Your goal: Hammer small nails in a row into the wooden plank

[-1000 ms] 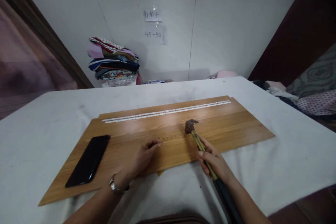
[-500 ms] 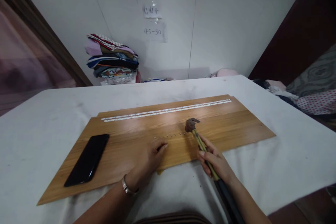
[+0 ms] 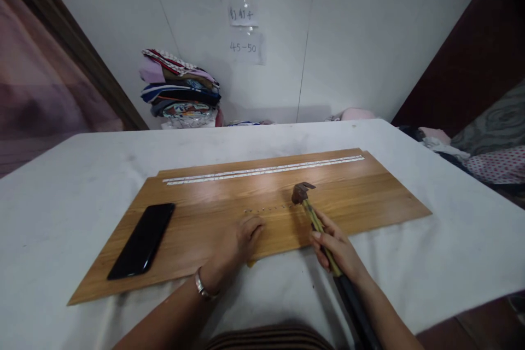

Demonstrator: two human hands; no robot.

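My right hand [image 3: 338,249] is wrapped round the handle of a hammer [image 3: 311,213], whose dark head rests on the wooden board [image 3: 369,191]. A short row of small nails [image 3: 268,209] runs across the board just left of the hammer head. My left hand [image 3: 238,243] lies on the board's near edge with its fingers curled, close to the left end of the nail row. I cannot make out anything in those fingers.
A black phone [image 3: 143,239] lies on the board's left part. Two pale strips [image 3: 262,170] run along the board's far side. The board sits on a white-covered table [image 3: 61,197]. Folded cloths [image 3: 180,90] are stacked against the far wall.
My left hand has slid right along the board toward the nail row and settled at its near edge. The hammer has hardly moved.
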